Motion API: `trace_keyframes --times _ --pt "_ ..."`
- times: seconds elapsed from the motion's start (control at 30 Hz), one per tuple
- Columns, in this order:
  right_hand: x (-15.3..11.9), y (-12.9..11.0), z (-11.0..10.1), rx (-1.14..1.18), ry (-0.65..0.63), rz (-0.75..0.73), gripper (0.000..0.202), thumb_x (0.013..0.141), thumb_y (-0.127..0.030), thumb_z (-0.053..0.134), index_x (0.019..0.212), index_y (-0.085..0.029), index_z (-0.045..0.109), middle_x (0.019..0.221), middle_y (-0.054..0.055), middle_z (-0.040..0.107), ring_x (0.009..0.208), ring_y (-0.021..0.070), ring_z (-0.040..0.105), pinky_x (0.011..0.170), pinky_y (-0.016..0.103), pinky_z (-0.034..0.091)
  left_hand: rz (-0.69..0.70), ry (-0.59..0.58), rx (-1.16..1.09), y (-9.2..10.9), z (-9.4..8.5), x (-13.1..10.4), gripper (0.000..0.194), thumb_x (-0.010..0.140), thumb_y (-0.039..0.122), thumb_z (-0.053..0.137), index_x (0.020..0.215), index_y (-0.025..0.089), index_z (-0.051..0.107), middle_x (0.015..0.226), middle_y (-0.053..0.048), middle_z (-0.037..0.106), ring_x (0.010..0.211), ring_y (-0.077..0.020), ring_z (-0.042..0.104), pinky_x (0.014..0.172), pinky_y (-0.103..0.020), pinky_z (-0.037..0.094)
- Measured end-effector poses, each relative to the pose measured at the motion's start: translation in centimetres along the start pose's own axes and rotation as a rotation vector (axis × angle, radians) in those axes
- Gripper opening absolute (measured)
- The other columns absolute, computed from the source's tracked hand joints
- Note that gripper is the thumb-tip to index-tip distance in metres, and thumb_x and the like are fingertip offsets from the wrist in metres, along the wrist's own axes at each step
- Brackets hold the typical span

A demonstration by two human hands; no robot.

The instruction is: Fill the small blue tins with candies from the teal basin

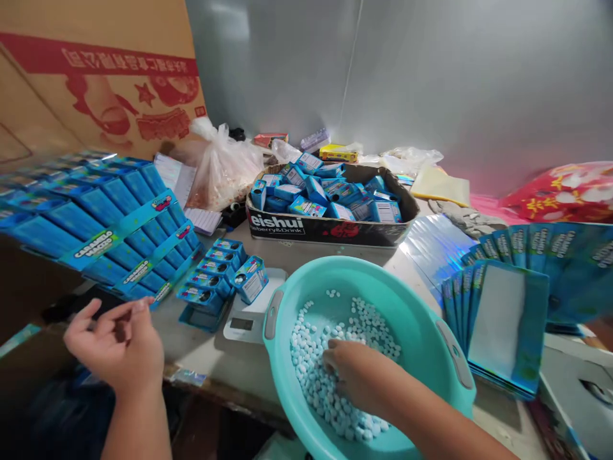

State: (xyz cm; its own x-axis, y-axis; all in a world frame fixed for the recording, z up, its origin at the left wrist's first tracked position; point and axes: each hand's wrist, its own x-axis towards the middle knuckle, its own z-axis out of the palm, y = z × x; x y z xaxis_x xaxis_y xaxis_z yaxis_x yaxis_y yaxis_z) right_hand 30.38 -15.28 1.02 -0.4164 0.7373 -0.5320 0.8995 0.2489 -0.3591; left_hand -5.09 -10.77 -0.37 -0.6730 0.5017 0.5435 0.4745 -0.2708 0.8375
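Note:
My right hand [357, 374] reaches into a turquoise basin [416, 306]. Its fingers are curled down among small round pale-blue candies [311, 358], closed on some of them; the fingertips are partly hidden. My left hand [117, 342] hovers palm up at the table's front left, fingers loosely bent and apart, with nothing visible in it. Left of the basin, a small blue carton [250, 279] stands with a hole in its face on a white digital scale [243, 327]. Beside it sits a group of similar cartons [211, 275] on a blue tray.
A large stack of blue display cartons [110, 217] rises at left. Behind the basin, a black cardboard tray [330, 231] holds many small blue cartons. Flat blue packaging [502, 319] leans at right. A tied plastic bag [223, 166] and a large brown box [105, 76] are at the back.

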Motion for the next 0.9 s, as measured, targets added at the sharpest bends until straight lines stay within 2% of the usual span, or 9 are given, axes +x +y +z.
trace_keyframes --times 0.07,0.13,0.2,0.27,0.47,0.6,0.7,0.8,0.9 --pt "0.5 0.4 0.6 0.027 0.008 0.019 0.023 0.074 -0.011 0.064 0.093 -0.020 0.072 0.106 0.010 0.072 0.091 0.0278 0.068 0.072 0.033 0.044 -0.090 0.034 0.126 -3.9 -2.5 -0.2 0.079 0.080 0.034 0.075 0.145 0.013 0.037 0.092 -0.002 0.066 0.090 -0.0230 0.070 0.097 -0.049 0.055" --pt "0.8 0.9 0.8 0.074 0.031 0.030 0.016 0.075 -0.012 0.064 0.086 -0.021 0.071 0.097 0.008 0.073 0.088 0.0249 0.066 0.072 0.031 0.042 -0.180 -0.041 0.345 -7.5 -4.2 -0.8 0.083 0.077 0.036 0.074 0.148 0.010 0.038 0.097 -0.008 0.069 0.093 -0.0273 0.069 0.099 -0.053 0.053" --pt "1.0 1.3 0.5 0.123 0.057 0.031 0.013 0.075 -0.011 0.061 0.079 -0.020 0.068 0.088 0.006 0.072 0.082 0.0217 0.064 0.070 0.030 0.040 -0.205 -0.104 0.521 -9.8 -5.0 -1.4 0.078 0.078 0.036 0.070 0.146 0.011 0.044 0.100 -0.011 0.071 0.095 -0.0297 0.069 0.099 -0.054 0.051" --pt "1.0 1.5 0.0 0.166 0.099 0.019 0.012 0.076 -0.010 0.059 0.075 -0.020 0.065 0.084 0.005 0.070 0.078 0.0195 0.061 0.068 0.029 0.038 -0.185 -0.126 0.583 -10.7 -5.2 -1.7 0.075 0.078 0.037 0.069 0.145 0.014 0.046 0.101 -0.011 0.071 0.095 -0.0300 0.069 0.097 -0.053 0.052" --pt "1.0 2.3 -1.1 0.257 0.239 -0.009 0.008 0.084 -0.020 0.059 0.078 -0.021 0.064 0.082 0.002 0.067 0.073 0.0173 0.057 0.067 0.029 0.038 -0.156 -0.119 0.511 -10.6 -4.6 -1.7 0.070 0.076 0.036 0.071 0.139 0.014 0.053 0.095 -0.009 0.070 0.087 -0.0256 0.068 0.092 -0.047 0.054" --pt "1.1 2.8 -0.8 0.249 0.254 -0.023 0.012 0.087 -0.023 0.058 0.078 -0.022 0.065 0.079 0.002 0.067 0.070 0.0175 0.058 0.066 0.029 0.039 -0.186 -0.080 0.471 -11.4 -4.9 -1.8 0.067 0.076 0.038 0.070 0.136 0.013 0.054 0.093 -0.008 0.069 0.083 -0.0238 0.067 0.088 -0.044 0.055" --pt "1.1 2.7 -0.7 0.253 0.266 -0.035 0.012 0.086 -0.023 0.059 0.077 -0.022 0.067 0.079 0.003 0.068 0.070 0.0179 0.059 0.066 0.029 0.041 -0.109 -0.054 0.504 -11.1 -5.4 -2.2 0.060 0.079 0.038 0.068 0.132 0.012 0.058 0.096 -0.010 0.070 0.087 -0.0252 0.068 0.088 -0.044 0.055" --pt "0.9 2.4 -1.1 0.254 0.298 -0.048 0.013 0.086 -0.022 0.059 0.075 -0.022 0.067 0.078 0.003 0.068 0.070 0.0178 0.059 0.067 0.030 0.041 0.091 -0.067 0.549 -8.5 -4.7 -3.3 0.042 0.080 0.036 0.069 0.115 0.012 0.067 0.096 -0.012 0.070 0.094 -0.0282 0.068 0.097 -0.046 0.052" --pt "0.8 2.4 -1.3 0.226 0.314 -0.037 0.014 0.088 -0.021 0.057 0.083 -0.022 0.070 0.085 0.004 0.071 0.076 0.0195 0.062 0.069 0.031 0.043 0.246 -0.185 0.455 -3.9 -1.4 -4.8 0.048 0.078 0.034 0.073 0.121 0.013 0.063 0.096 -0.012 0.069 0.096 -0.0276 0.068 0.100 -0.045 0.052"
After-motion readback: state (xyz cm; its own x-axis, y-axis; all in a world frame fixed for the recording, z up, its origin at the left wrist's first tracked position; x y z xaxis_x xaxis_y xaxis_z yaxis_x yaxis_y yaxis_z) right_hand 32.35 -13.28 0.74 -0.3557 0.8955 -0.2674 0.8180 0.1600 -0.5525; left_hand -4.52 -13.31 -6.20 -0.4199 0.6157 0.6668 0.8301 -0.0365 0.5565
